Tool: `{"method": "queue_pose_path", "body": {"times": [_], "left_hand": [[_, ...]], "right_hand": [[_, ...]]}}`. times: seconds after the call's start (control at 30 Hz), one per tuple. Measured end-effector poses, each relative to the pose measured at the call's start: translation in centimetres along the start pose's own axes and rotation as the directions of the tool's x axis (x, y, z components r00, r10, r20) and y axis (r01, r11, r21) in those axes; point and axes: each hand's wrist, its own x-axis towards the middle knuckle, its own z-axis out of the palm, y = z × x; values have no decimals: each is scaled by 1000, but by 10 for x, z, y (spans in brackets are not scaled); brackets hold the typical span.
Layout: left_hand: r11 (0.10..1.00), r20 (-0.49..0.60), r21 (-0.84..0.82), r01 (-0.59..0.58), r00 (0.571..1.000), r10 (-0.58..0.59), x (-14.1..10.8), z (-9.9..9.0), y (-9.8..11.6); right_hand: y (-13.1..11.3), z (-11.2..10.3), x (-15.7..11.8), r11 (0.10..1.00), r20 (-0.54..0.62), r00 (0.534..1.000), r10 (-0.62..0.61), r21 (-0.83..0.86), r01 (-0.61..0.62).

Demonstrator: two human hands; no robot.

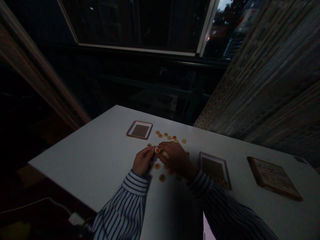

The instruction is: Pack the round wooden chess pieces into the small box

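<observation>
Round wooden Chinese chess pieces with red or dark characters lie scattered on the white table, among them a red-marked piece [157, 166] and a dark-marked piece [162, 178]. My left hand [142, 161] pinches a red-marked chess piece [157, 150] between thumb and fingertips, just above the tabletop. Curled close beside it, my right hand [176, 158] grips pale chess pieces [165, 154]; its fingers partly cover them, so how many they are is unclear. More pieces lie partly hidden beneath this hand.
A shallow tray [141, 130] rests at the table's back left. Another open tray [212, 167] with several pieces is beside my right forearm. Farther right lies a flat box or lid [277, 178] with a printed top. Curtains [240, 90] hang beyond the white table [82, 150].
</observation>
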Motion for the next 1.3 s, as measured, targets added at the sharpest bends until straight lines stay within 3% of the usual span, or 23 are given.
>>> {"method": "queue_pose_path", "body": {"times": [0.3, 0.47, 0.57, 0.7, 0.97, 1.3], "left_hand": [[1000, -4, -3, -24, 1000, 24, -1, 1, 3], [994, -195, 60, -96, 975, 106, 3, -9, 3], [993, -299, 63, -99, 948, 113, 6, -17, 4], [974, -384, 208, -94, 908, 169, 9, -24, 2], [866, -402, 497, -58, 869, 289, 9, -30, -3], [855, -423, 518, -25, 861, 281, 10, -32, -6]], "right_hand": [[3, 15, 4, 999, -17, 1000, -18, 26, 18], [10, 25, 4, 1000, -2, 1000, -4, 20, 4], [15, 30, 3, 999, 79, 997, 11, -42, -8], [18, 34, 4, 992, 196, 981, 14, -128, 12], [9, 31, 9, 957, 382, 924, 13, -273, 99], [0, 27, 28, 954, 396, 918, 8, -279, 112]]}}
